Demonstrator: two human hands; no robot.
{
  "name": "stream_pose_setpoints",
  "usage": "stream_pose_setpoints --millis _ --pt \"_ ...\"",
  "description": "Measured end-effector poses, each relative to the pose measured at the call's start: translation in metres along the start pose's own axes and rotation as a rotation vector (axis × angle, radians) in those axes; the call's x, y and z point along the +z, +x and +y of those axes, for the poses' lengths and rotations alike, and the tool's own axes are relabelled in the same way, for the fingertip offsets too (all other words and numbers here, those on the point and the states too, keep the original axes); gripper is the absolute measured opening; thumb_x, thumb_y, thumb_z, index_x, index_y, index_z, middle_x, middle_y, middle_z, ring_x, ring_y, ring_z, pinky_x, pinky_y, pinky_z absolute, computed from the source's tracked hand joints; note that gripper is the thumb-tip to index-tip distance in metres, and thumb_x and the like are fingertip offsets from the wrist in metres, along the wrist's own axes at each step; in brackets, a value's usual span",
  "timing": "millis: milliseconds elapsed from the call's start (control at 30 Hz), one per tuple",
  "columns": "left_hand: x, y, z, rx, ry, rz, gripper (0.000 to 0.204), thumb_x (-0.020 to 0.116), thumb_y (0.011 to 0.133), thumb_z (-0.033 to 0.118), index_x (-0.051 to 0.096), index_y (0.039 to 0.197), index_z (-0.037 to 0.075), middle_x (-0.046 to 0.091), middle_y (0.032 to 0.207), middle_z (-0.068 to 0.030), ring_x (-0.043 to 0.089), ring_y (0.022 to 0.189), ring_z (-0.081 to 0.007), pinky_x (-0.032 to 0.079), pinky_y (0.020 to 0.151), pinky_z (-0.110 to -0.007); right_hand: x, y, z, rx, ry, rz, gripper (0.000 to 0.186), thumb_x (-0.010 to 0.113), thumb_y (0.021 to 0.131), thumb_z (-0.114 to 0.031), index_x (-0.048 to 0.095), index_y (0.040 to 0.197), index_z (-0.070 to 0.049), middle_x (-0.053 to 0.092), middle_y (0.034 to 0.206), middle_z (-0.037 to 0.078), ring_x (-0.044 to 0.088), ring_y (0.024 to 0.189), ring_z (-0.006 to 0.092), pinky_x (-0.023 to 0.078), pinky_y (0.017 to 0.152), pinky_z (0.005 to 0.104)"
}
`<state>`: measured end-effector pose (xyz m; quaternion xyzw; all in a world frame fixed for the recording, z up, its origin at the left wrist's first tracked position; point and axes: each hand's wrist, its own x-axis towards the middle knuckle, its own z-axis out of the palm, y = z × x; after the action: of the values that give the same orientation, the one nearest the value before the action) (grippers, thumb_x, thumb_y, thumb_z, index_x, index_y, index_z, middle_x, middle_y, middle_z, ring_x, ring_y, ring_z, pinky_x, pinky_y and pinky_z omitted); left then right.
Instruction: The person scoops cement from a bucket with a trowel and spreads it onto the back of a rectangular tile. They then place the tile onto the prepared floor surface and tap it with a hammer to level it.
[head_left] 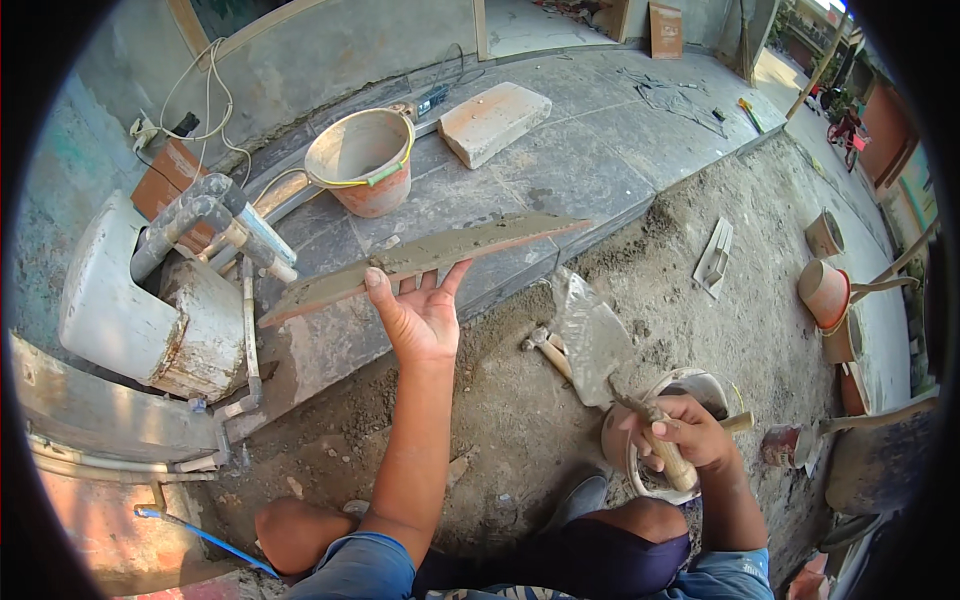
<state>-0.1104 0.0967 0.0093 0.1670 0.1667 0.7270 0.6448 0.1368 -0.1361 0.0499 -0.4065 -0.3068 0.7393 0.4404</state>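
Note:
My left hand [425, 315] holds up a long, thin tile [350, 287], with the thumb at its near edge and the fingers against its underside. Wet grey mortar [450, 243] covers the tile's upper face, and the tile slants up to the right. In my right hand [685, 435] is the wooden handle of a trowel [592, 335], its broad blade smeared with grey and pointing away from me. Below the right hand stands a bucket [620, 440], partly hidden by that hand. A hammer [548, 350] lies on the dirt beside the trowel blade.
On the grey tiled ledge ahead are a bucket with a yellow handle [362, 160] and a pale block [495, 122]. White and grey pipes [215, 225] crowd the left. A metal bracket-like piece [713, 258] lies on the dirt; several buckets [824, 293] stand far right.

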Motion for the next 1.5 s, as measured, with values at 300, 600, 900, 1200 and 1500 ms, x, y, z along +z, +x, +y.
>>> stream_pose_setpoints --millis 300,600,900,1200,1500 --pt "-0.008 0.020 0.018 -0.315 -0.120 0.171 0.115 0.079 0.067 0.059 0.011 0.144 0.008 0.016 0.143 -0.0268 0.023 0.135 -0.0505 0.038 0.097 -0.075 -0.057 -0.161 0.065 0.637 -0.835 0.723 0.025 0.063 0.091 -0.020 0.062 0.088 0.004 0.060 0.067 0.007 0.061 0.058 0.0144 0.049 0.053 0.0292" --pt "-0.011 0.005 -0.004 -0.456 -0.147 0.172 0.115 0.083 0.064 0.056 0.017 0.141 0.003 0.018 0.143 -0.0260 0.022 0.137 -0.0453 0.035 0.102 -0.072 0.000 -0.083 0.024 -0.115 -0.318 0.663 0.030 0.059 0.095 -0.025 0.061 0.106 0.004 0.059 0.071 0.004 0.056 0.057 0.0117 0.045 0.053 0.0255" --pt "-0.002 -0.012 -0.021 -0.413 -0.189 0.128 0.112 0.083 0.064 0.055 0.019 0.140 0.003 0.021 0.142 -0.0258 0.024 0.137 -0.0445 0.036 0.102 -0.072 0.025 -0.001 -0.007 0.015 -0.708 0.248 0.029 0.054 0.099 -0.022 0.061 0.110 0.004 0.059 0.073 0.002 0.059 0.065 0.0099 0.046 0.058 0.0248" --pt "-0.017 0.007 -0.008 -0.440 -0.260 0.152 0.112 0.087 0.061 0.052 0.024 0.138 0.000 0.026 0.139 -0.0247 0.027 0.135 -0.0438 0.033 0.107 -0.067 -0.049 -0.154 0.037 0.303 -0.766 0.660 0.027 0.064 0.091 -0.027 0.065 0.090 0.000 0.063 0.065 0.006 0.062 0.061 0.0124 0.047 0.055 0.0280" --pt "-0.007 0.009 -0.005 -0.506 -0.217 0.157 0.109 0.083 0.062 0.058 0.027 0.133 -0.002 0.028 0.136 -0.0275 0.032 0.132 -0.0466 0.041 0.102 -0.065 -0.094 -0.104 0.093 0.856 -1.399 0.370 0.036 0.066 0.086 -0.032 0.067 0.103 0.000 0.070 0.084 0.018 0.069 0.076 0.0316 0.054 0.073 0.0403"
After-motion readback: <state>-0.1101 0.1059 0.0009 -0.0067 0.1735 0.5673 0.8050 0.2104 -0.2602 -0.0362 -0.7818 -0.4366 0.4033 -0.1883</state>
